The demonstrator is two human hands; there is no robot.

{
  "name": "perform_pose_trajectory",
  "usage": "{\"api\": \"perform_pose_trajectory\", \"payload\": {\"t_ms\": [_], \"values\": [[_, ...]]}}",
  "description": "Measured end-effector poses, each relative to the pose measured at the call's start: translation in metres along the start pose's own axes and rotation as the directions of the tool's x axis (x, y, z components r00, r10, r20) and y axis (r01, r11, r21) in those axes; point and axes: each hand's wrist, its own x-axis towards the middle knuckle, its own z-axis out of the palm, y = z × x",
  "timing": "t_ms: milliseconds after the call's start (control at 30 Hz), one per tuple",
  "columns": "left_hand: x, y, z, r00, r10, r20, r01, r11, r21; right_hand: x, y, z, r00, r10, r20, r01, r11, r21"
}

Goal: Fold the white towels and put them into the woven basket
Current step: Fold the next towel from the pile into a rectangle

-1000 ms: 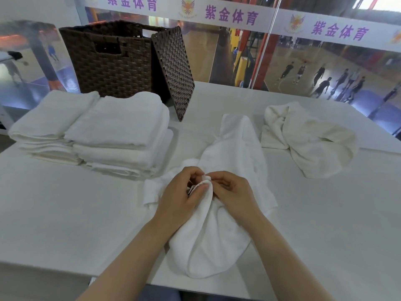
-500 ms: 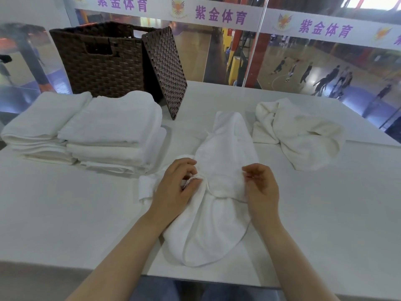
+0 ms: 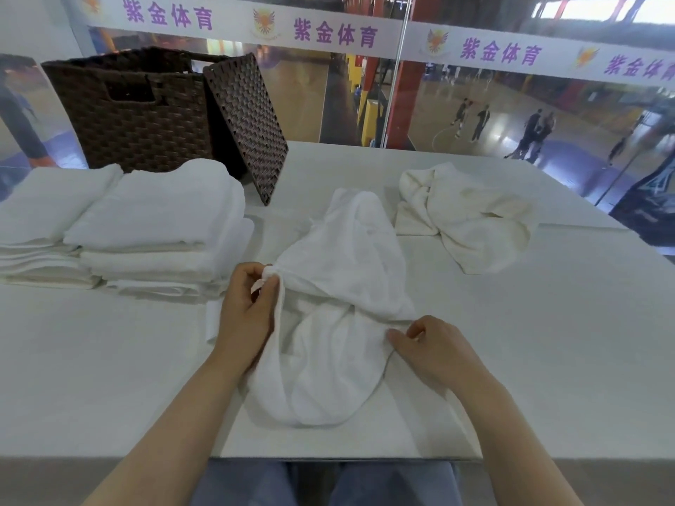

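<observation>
A crumpled white towel lies in the middle of the white table. My left hand pinches one corner of it at its left edge. My right hand grips the towel's edge on the right side, a little nearer to me. Two stacks of folded white towels sit at the left. Behind them stands the dark brown woven basket, its lid leaning against its right side. Another unfolded, cream-white towel lies bunched at the back right.
A glass partition with a banner of purple characters runs behind the table. The table's front edge is just below my forearms, with my knees under it. A seam crosses the table on the right near the bunched towel.
My hands were together at the towel's middle; they have drawn apart along its edge, the left staying at the left corner and the right sliding out to the right and nearer me.
</observation>
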Motion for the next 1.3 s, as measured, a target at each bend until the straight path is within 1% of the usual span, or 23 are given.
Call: {"api": "perform_pose_trajectory", "payload": {"t_ms": [100, 233, 333, 400, 467, 533, 600, 667, 800, 900, 967, 1000, 1033, 1067, 1100, 1167, 1300], "values": [[0.001, -0.003, -0.004, 0.998, -0.046, -0.045, 0.044, 0.998, -0.052, -0.002, -0.009, 0.002, 0.999, 0.014, 0.035, -0.015, 0.999, 0.034], [0.002, -0.001, -0.005, 0.989, -0.096, -0.117, 0.079, 0.987, -0.139, -0.006, -0.016, 0.007, 1.0, 0.03, 0.001, -0.03, 0.993, 0.112], [0.004, 0.0, -0.008, 0.974, -0.134, -0.185, 0.094, 0.973, -0.209, -0.008, -0.017, 0.009, 1.0, -0.026, 0.003, 0.026, 0.997, 0.07], [0.007, 0.002, -0.01, 0.97, -0.123, -0.21, 0.077, 0.973, -0.216, -0.009, -0.016, 0.013, 0.998, -0.061, 0.018, 0.059, 0.995, 0.078], [0.012, 0.011, -0.009, 0.971, -0.089, -0.223, 0.042, 0.977, -0.209, -0.009, -0.015, 0.017, 0.996, -0.083, 0.008, 0.081, 0.986, 0.147], [0.023, 0.023, -0.009, 0.971, -0.045, -0.235, 0.001, 0.984, -0.181, -0.007, -0.014, 0.012, 0.995, -0.096, 0.001, 0.094, 0.981, 0.169], [0.038, 0.037, -0.011, 0.964, 0.031, -0.265, -0.064, 0.991, -0.115, 0.0, -0.015, -0.005, 0.994, -0.105, -0.022, 0.107, 0.987, 0.122], [0.054, 0.05, -0.017, 0.95, 0.122, -0.288, -0.136, 0.99, -0.028, 0.011, -0.018, -0.027, 0.991, -0.12, -0.053, 0.121, 0.993, 0.015], [0.079, 0.075, -0.023, 0.941, 0.261, -0.216, -0.25, 0.965, 0.08, 0.029, -0.031, -0.081, 0.977, -0.161, -0.137, 0.142, 0.98, -0.143], [0.097, 0.094, -0.03, 0.924, 0.331, -0.19, -0.313, 0.942, 0.119, 0.034, -0.047, -0.121, 0.928, -0.272, -0.256, 0.206, 0.944, -0.258], [0.111, 0.108, -0.035, 0.913, 0.363, -0.184, -0.343, 0.93, 0.132, 0.035, -0.055, -0.145, 0.859, -0.392, -0.33, 0.294, 0.905, -0.309], [0.119, 0.114, -0.038, 0.909, 0.374, -0.185, -0.355, 0.926, 0.13, 0.036, -0.058, -0.155, 0.816, -0.479, -0.324, 0.378, 0.866, -0.328], [0.126, 0.121, -0.041, 0.907, 0.377, -0.189, -0.358, 0.925, 0.128, 0.036, -0.06, -0.165, 0.77, -0.573, -0.282, 0.474, 0.808, -0.349], [0.133, 0.126, -0.044, 0.906, 0.376, -0.195, -0.357, 0.925, 0.126, 0.038, -0.062, -0.174, 0.725, -0.653, -0.218, 0.558, 0.743, -0.37], [0.14, 0.132, -0.047, 0.906, 0.374, -0.198, -0.355, 0.926, 0.125, 0.038, -0.063, -0.183, 0.697, -0.701, -0.151, 0.613, 0.692, -0.381], [0.153, 0.141, -0.049, 0.911, 0.368, -0.186, -0.349, 0.928, 0.129, 0.037, -0.068, -0.2, 0.711, -0.702, -0.046, 0.64, 0.673, -0.37], [0.175, 0.157, -0.046, 0.918, 0.359, -0.171, -0.333, 0.929, 0.162, 0.037, -0.077, -0.222, 0.778, -0.623, 0.081, 0.609, 0.715, -0.344]]}}
